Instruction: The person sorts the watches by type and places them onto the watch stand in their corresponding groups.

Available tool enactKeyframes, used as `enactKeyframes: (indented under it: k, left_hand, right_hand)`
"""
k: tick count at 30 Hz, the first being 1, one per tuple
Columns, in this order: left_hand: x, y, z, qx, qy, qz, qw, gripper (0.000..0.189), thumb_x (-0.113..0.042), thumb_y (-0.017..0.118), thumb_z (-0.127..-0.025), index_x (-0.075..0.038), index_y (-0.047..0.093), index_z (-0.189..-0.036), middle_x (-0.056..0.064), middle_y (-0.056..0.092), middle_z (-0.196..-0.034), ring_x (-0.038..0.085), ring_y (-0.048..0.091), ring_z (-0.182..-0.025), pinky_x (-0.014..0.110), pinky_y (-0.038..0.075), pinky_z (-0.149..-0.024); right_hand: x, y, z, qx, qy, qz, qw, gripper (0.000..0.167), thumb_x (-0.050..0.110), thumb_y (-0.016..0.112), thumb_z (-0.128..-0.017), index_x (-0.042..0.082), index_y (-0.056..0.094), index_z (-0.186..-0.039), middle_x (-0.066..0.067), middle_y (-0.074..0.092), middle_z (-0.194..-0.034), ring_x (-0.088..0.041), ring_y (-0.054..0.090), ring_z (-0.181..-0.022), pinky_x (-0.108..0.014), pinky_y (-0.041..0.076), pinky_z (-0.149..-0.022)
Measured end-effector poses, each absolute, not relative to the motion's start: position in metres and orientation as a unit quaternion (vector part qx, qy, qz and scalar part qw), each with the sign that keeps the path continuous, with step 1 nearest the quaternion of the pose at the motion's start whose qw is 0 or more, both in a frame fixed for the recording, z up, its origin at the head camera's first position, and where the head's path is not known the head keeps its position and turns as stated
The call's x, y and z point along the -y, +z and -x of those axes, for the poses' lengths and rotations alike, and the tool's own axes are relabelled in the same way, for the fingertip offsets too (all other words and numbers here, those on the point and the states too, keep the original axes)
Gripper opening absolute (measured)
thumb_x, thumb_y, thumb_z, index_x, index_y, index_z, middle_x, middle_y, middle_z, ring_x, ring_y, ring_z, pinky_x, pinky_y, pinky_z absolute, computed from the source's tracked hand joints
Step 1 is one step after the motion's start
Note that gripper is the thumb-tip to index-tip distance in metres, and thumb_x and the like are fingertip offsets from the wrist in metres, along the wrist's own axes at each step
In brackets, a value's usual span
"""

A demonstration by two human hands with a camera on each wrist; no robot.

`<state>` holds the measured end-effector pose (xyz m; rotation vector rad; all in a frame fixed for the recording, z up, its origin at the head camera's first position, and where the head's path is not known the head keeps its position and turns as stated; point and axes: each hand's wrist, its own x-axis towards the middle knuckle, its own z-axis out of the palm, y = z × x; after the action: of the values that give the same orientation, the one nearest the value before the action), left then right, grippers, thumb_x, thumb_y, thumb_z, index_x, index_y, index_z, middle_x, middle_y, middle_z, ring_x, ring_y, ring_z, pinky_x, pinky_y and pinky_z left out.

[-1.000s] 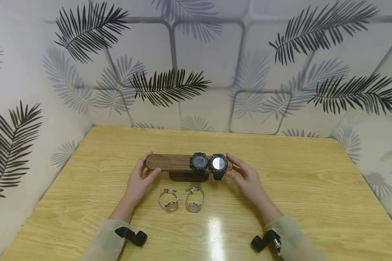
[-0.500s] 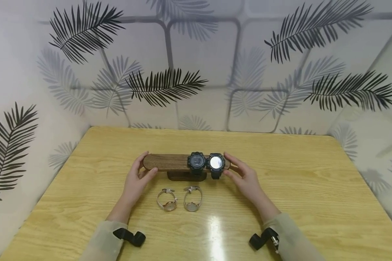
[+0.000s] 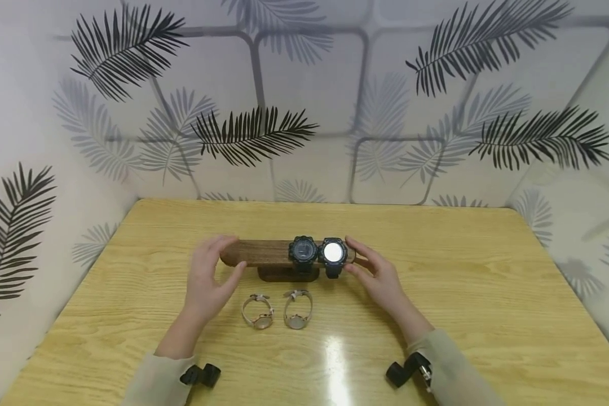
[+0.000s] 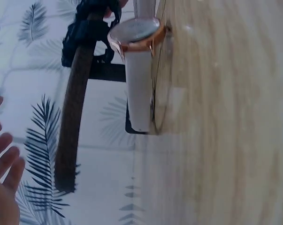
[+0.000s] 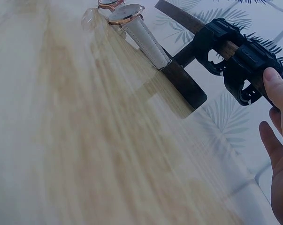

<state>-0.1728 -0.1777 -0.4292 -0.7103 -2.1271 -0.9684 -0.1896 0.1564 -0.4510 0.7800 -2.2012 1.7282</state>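
A dark wooden watch stand (image 3: pixel 259 253) stands on the table, its bar running left to right over a rounded base. Two chunky black digital watches (image 3: pixel 303 250) are strapped round the right half of the bar, and the rightmost face glares white. My right hand (image 3: pixel 383 279) grips the bar's right end, with the thumb (image 5: pixel 272 79) on it in the right wrist view. Around the left end, my left hand (image 3: pixel 205 287) has its fingers spread; the left wrist view shows a gap between the fingers (image 4: pixel 5 159) and the bar.
Two watches with pale straps and rose-gold cases, a left one (image 3: pixel 262 321) and a right one (image 3: pixel 296 321), lie in front of the stand. The wooden table (image 3: pixel 462 299) meets a leaf-patterned wall covering (image 3: pixel 314 169) behind. Black cameras sit on both wrists.
My left hand has loosened from the bar's left end and shifted a little left, with thumb and fingers wider apart. The right hand keeps its grip; the head view has shifted slightly.
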Motion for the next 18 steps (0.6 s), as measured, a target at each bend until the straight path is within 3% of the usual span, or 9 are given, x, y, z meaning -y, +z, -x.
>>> enactKeyframes:
  k: [4,8,11,14,18]
  left_hand:
    - [0.171,-0.421,0.162,0.838,-0.338,0.353,0.242,0.036,-0.020,0.068,-0.088,-0.005,0.061,-0.120,0.006,0.060,-0.118,0.023,0.054,-0.107,0.036,0.048,-0.090]
    - [0.165,-0.417,0.153,0.871,-0.291,0.386,0.082,0.045,-0.018,0.075,-0.083,-0.012,0.060,-0.125,-0.001,0.057,-0.124,0.018,0.053,-0.114,0.039,0.049,-0.095]
    - [0.162,-0.415,0.150,0.884,-0.254,0.391,-0.021,0.053,-0.021,0.076,-0.082,-0.012,0.057,-0.131,0.000,0.054,-0.131,0.019,0.051,-0.118,0.041,0.046,-0.099]
    - [0.163,-0.416,0.149,0.887,-0.230,0.390,-0.088,0.064,-0.018,0.079,-0.077,-0.010,0.053,-0.135,0.004,0.050,-0.139,0.023,0.049,-0.122,0.043,0.043,-0.102]
    - [0.166,-0.417,0.149,0.888,-0.213,0.386,-0.131,0.074,-0.008,0.079,-0.070,-0.008,0.050,-0.138,0.008,0.045,-0.143,0.028,0.044,-0.128,0.046,0.039,-0.105]
  right_hand:
    - [-0.157,-0.450,0.189,0.756,0.588,-0.264,0.116,0.051,-0.011,0.065,-0.084,-0.010,0.049,-0.132,-0.023,0.047,-0.138,-0.037,0.049,-0.122,-0.038,0.047,-0.097]
    - [-0.157,-0.448,0.190,0.759,0.583,-0.263,0.118,0.050,-0.010,0.065,-0.084,-0.009,0.050,-0.132,-0.022,0.047,-0.138,-0.037,0.049,-0.121,-0.040,0.047,-0.097]
    - [-0.157,-0.448,0.190,0.760,0.582,-0.263,0.119,0.050,-0.010,0.065,-0.084,-0.010,0.050,-0.131,-0.022,0.047,-0.138,-0.037,0.049,-0.122,-0.041,0.047,-0.097]
    - [-0.157,-0.448,0.190,0.761,0.582,-0.262,0.117,0.050,-0.010,0.065,-0.084,-0.009,0.050,-0.132,-0.022,0.047,-0.138,-0.037,0.049,-0.122,-0.040,0.047,-0.097]
    - [-0.157,-0.448,0.189,0.762,0.582,-0.259,0.113,0.050,-0.009,0.066,-0.084,-0.009,0.050,-0.132,-0.022,0.048,-0.138,-0.037,0.050,-0.121,-0.040,0.048,-0.096]
